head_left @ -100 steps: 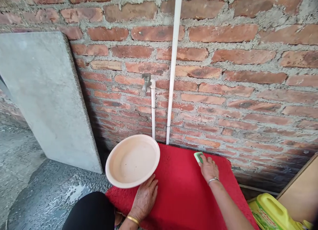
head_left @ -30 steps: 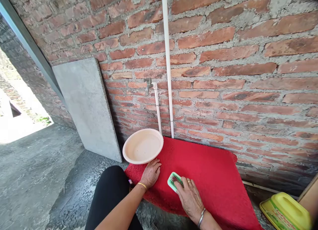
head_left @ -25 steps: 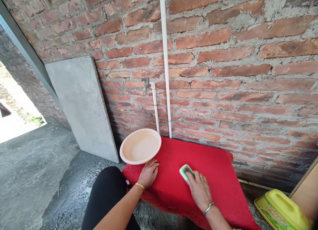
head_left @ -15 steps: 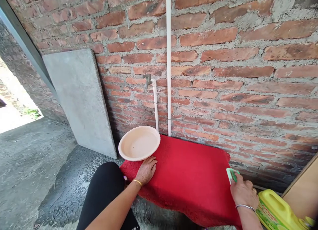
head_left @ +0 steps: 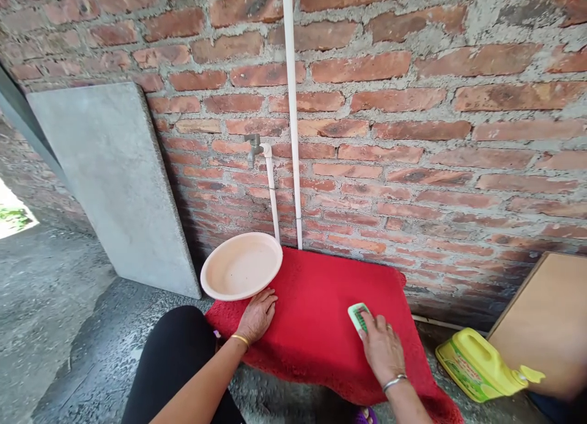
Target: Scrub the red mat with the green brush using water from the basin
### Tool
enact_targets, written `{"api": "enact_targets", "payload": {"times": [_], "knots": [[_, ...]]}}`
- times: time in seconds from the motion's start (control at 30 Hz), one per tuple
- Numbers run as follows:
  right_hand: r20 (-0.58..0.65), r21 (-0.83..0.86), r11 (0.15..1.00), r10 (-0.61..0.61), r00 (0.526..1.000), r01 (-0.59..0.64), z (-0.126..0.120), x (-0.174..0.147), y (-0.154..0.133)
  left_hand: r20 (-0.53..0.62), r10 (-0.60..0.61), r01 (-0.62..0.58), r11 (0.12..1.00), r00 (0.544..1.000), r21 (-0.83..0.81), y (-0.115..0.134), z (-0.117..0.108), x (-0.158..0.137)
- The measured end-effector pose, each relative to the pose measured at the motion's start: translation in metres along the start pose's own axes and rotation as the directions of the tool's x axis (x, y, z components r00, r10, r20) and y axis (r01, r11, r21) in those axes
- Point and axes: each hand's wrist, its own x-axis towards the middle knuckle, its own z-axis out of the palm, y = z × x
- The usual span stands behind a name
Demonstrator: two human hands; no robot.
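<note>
A red cloth (head_left: 316, 314) with a fringed edge covers a low bench-like surface in front of me. My left hand (head_left: 257, 314), with a gold bangle at its wrist, lies flat on the cloth, its fingertips close to the near rim of a pale pink basin (head_left: 243, 266). That basin sits on the cloth's left end and looks tilted. Over the right half of the cloth, my right hand (head_left: 383, 349) is closed around a light green scrub brush (head_left: 358, 317). The brush's underside is hidden.
A yellow jug (head_left: 479, 366) stands on the floor at right, beside a tan board (head_left: 543, 326). A tap (head_left: 253, 150) on a white pipe (head_left: 293, 118) rises behind the basin. At left, a grey slab (head_left: 114, 186) leans on the brick wall (head_left: 389, 106). My knee (head_left: 169, 350) is near the cloth.
My right hand has moved the scrub brush left, from the cloth's right edge further onto it. The left hand stays beside the basin. The view has turned somewhat right.
</note>
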Motion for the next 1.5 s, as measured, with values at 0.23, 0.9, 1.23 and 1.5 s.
{"api": "enact_targets", "payload": {"times": [0.23, 0.9, 1.23, 1.5], "knots": [[0.147, 0.026, 0.89, 0.448, 0.882, -0.456, -0.014, 0.016, 0.098, 0.006, -0.023, 0.023, 0.999, 1.0, -0.026, 0.004, -0.003, 0.001], [-0.032, 0.188, 0.98, 0.064, 0.997, -0.057, 0.005, 0.028, 0.074, 0.01, -0.04, 0.04, 0.999, 0.999, -0.027, 0.012, -0.006, 0.002], [-0.215, 0.339, 0.774, -0.489, 0.845, 0.534, -0.013, 0.017, -0.025, 0.015, -0.032, 0.032, 0.999, 0.999, 0.035, 0.012, -0.007, 0.003], [-0.43, 0.333, 0.939, 0.067, 0.9, 0.089, 0.018, 0.042, 0.054, 0.104, 0.113, -0.116, 0.993, 0.988, 0.022, 0.094, -0.019, 0.007]]}}
